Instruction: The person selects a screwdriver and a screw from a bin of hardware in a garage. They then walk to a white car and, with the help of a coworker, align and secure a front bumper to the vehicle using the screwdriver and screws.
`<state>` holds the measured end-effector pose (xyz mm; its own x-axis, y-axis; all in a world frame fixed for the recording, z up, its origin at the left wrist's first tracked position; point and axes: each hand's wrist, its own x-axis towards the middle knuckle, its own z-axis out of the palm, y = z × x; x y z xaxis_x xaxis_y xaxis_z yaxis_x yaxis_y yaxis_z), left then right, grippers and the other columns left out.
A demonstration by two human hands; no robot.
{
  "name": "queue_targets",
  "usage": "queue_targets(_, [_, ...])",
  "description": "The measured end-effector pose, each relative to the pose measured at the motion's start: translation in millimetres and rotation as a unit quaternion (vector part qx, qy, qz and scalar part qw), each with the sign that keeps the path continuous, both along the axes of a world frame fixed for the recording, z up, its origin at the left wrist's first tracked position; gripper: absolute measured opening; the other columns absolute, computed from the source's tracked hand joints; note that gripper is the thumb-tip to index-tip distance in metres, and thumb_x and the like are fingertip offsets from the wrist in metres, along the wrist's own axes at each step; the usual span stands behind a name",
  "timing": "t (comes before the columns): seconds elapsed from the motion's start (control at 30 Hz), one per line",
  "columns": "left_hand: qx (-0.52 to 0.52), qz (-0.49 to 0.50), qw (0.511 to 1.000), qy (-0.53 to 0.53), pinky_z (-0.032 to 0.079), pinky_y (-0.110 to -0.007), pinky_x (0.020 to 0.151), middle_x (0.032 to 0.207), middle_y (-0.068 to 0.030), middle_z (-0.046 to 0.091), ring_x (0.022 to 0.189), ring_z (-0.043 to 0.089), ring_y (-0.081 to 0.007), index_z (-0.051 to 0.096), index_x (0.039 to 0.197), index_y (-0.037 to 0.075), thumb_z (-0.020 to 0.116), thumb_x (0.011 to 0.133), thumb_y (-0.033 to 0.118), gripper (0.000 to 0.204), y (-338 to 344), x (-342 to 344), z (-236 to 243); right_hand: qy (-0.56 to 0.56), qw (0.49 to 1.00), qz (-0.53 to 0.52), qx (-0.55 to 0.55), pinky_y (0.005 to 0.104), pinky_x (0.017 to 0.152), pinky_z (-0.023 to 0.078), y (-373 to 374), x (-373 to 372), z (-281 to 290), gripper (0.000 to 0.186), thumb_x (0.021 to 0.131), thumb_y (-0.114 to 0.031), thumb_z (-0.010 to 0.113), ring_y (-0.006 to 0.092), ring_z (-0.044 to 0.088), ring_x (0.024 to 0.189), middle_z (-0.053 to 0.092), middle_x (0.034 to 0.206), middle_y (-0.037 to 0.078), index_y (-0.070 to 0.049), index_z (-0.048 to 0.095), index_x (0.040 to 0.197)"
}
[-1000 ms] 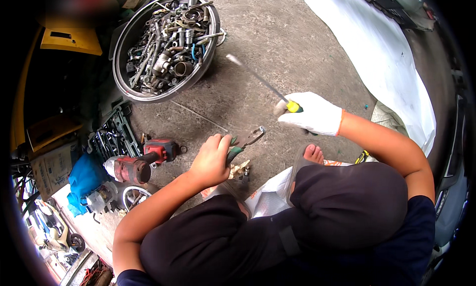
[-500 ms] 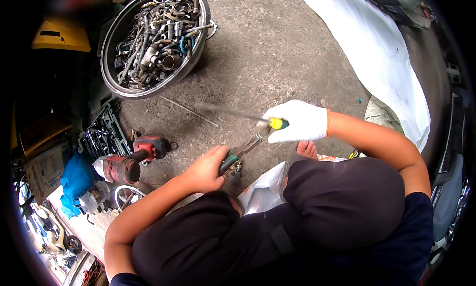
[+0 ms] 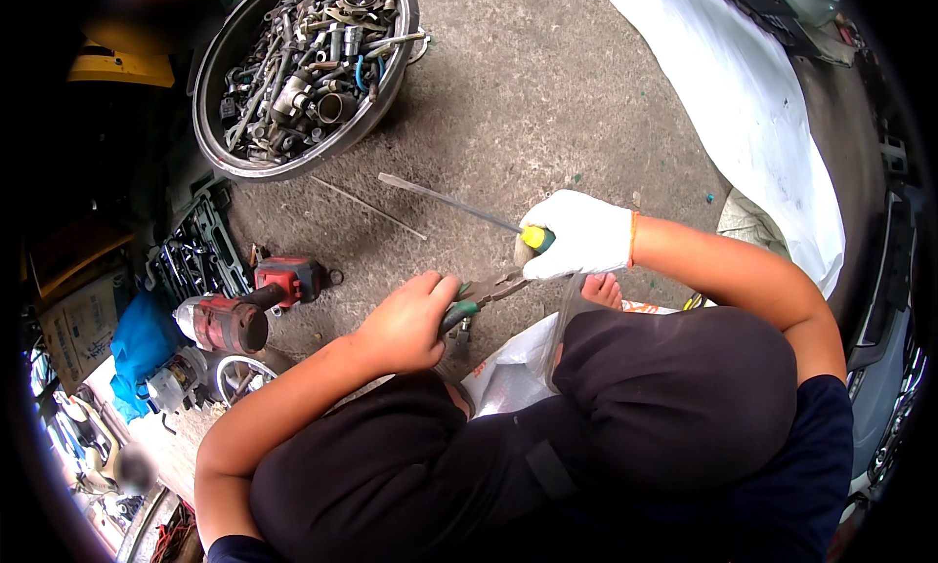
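Blue bag (image 3: 142,346) seen toward the left edge of the concrete floor (image 3: 528,84). Beside it, green tool case (image 3: 229,246) laid open, metal tools in it. Red-and-black impact wrench (image 3: 233,324) placed in front of the case, battery to the right. Round metal pan (image 3: 332,153) set toward the floor's far edge, left side: heaped with sockets, bolts, pipe fittings, one blue hose piece. Thin rod (image 3: 369,208) laid near the pan, slanted nearer toward its right end. Pliers (image 3: 496,289) held by the bare left hand (image 3: 408,321), fingers wrapped round the green handles; nose pointed right and slightly away, tip at the glove's near side, contact can't be told, nor whether anything is bitten. Screwdriver (image 3: 451,203) held by the gloved right hand (image 3: 579,236), yellow-and-green handle enclosed; shaft pointed left and slightly away. White sheet (image 3: 728,104) spread along the floor's right edge.
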<state>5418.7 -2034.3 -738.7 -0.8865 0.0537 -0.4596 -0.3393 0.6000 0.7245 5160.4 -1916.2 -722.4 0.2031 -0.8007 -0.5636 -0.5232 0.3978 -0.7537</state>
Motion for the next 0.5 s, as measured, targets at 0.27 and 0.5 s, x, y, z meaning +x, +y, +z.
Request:
queue_targets(0.27, [0.158,0.047,0.985,-0.045,0.045,-0.042,0.083,0.097,-0.021,0.055,0.094,0.055,-0.0384,0.05,0.11,0.001,0.058,0.065,0.001,0.045,-10,6,-1,-0.069,0.976,-0.164,0.129,0.0294,0.06,0.046,3,1,12,0.024,0.084,-0.031,0.067,0.0097,0.055,0.064,0.061,0.072,0.001,-0.008,0.064,0.091])
queue_targets(0.5, [0.306,0.282,0.902,-0.118,0.047,-0.035,0.079,0.094,-0.0084,0.056,0.088,0.055,-0.0193,0.05,0.115,0.003,0.058,0.075,0.001,0.04,-10,22,-10,0.054,0.997,-0.045,0.037,0.0395,0.077,0.049,21,-18,31,0.037,0.094,-0.026,0.054,0.0373,0.063,0.085,0.065,0.097,0.02,-0.008,0.052,0.126])
